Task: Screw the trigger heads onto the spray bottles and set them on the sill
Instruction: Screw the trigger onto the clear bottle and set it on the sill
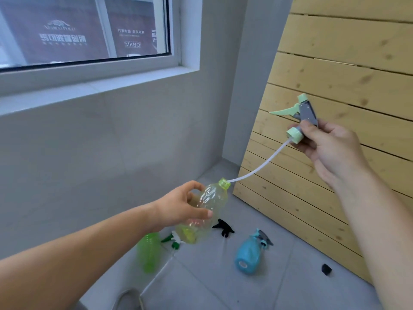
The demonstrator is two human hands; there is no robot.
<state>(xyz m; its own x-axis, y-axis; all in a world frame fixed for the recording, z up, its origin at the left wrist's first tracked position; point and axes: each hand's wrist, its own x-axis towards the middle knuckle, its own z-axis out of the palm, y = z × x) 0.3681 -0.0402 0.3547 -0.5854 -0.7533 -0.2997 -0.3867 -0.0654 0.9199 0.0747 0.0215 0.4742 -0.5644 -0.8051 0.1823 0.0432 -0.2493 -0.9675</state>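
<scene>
Your left hand [178, 208] grips the clear bottle [212, 198]. At two o'clock from it, your right hand [328, 148] pinches the trigger head [308, 111], and its tube [245, 175] reaches the bottle's neck.

The sill [111, 86] runs open along its visible length (the window frame [111, 66] closes it off behind). At right a slatted wooden panel [335, 86] leans close behind the right hand [330, 148]. 4 things clutter the floor tiles [212, 278] with bare gaps between: a green bottle [148, 253], a blue bottle [248, 253], a black trigger head [224, 228], a green-and-white trigger head [173, 240].
</scene>
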